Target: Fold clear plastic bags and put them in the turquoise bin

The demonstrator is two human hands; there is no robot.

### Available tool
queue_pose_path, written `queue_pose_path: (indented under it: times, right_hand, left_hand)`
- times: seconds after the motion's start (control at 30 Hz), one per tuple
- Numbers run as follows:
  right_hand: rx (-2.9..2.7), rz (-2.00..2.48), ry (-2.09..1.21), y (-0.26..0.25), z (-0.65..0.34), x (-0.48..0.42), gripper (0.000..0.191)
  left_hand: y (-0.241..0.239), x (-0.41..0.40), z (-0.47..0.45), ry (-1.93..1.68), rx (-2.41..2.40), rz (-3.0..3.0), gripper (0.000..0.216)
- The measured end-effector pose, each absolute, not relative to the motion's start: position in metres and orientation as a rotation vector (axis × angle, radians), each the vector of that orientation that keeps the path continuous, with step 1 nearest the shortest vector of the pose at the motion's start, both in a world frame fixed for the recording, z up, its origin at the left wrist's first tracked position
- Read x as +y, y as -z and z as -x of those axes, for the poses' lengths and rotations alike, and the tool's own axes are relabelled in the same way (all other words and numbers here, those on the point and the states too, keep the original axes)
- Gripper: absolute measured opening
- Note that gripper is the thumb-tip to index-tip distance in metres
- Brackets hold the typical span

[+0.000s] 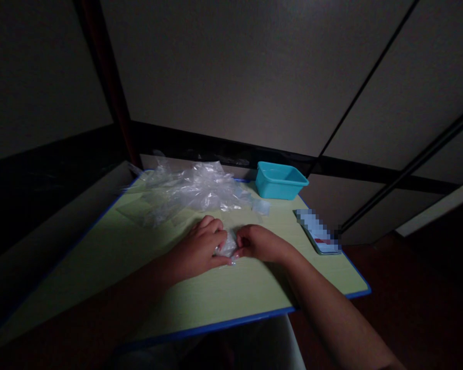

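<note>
Close to the middle of the table, a small clear plastic bag [227, 245] lies between my two hands. My left hand [202, 244] is curled over its left side, with fingers bent and thumb along the near edge. From the right, my right hand [260, 243] pinches the bag's near right corner between thumb and fingers. Both thumbs almost meet at that edge. What the bag contains, if anything, I cannot make out. Beyond my hands spreads a loose pile of clear plastic bags [200, 187], crumpled and shiny.
A turquoise plastic basket [280, 189] stands at the table's back right. In front of it lies a small pale bluish piece [261, 207]. A phone [320, 234] with a lit screen rests near the right edge. The pale green table [216, 298] has a blue rim; wall panels rise behind it.
</note>
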State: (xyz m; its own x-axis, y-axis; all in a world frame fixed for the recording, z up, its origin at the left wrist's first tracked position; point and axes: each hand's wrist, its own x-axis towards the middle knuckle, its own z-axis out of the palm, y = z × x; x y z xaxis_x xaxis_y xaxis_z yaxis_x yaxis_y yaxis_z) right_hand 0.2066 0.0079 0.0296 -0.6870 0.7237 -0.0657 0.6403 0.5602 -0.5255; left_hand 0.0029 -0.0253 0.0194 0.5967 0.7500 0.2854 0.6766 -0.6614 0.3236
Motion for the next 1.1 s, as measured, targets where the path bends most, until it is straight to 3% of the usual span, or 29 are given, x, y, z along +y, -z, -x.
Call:
queue_pose_path:
  times: [0.23,0.37,0.57,0.77,0.93,1.1]
  right_hand:
    - [-2.630,1.184,-0.801,-0.035,-0.212,0.007,0.014]
    - [-2.725,1.156,-0.645,-0.035,-0.213,0.011,0.023]
    - [-2.708,1.472,-0.303,-0.037,-0.218,0.011,0.049]
    - [-2.462,1.277,-0.205,-0.035,-0.209,0.002,0.050]
    - [-2.640,1.306,-0.250,-0.025,-0.193,-0.004,0.072]
    - [-2.841,1.285,-0.364,-0.021,-0.185,-0.008,0.065]
  left_hand:
    - [-0.016,-0.021,0.000,-0.549,1.157,-2.654,0.035]
    - [-0.012,-0.019,0.002,-0.531,1.151,-2.681,0.038]
    - [-0.009,-0.017,0.004,-0.557,1.138,-2.698,0.041]
    - [-0.013,-0.021,0.002,-0.583,1.147,-2.761,0.038]
    - [-0.017,-0.021,0.000,-0.558,1.333,-2.806,0.054]
    - [-0.017,-0.019,0.001,-0.490,1.329,-2.776,0.057]
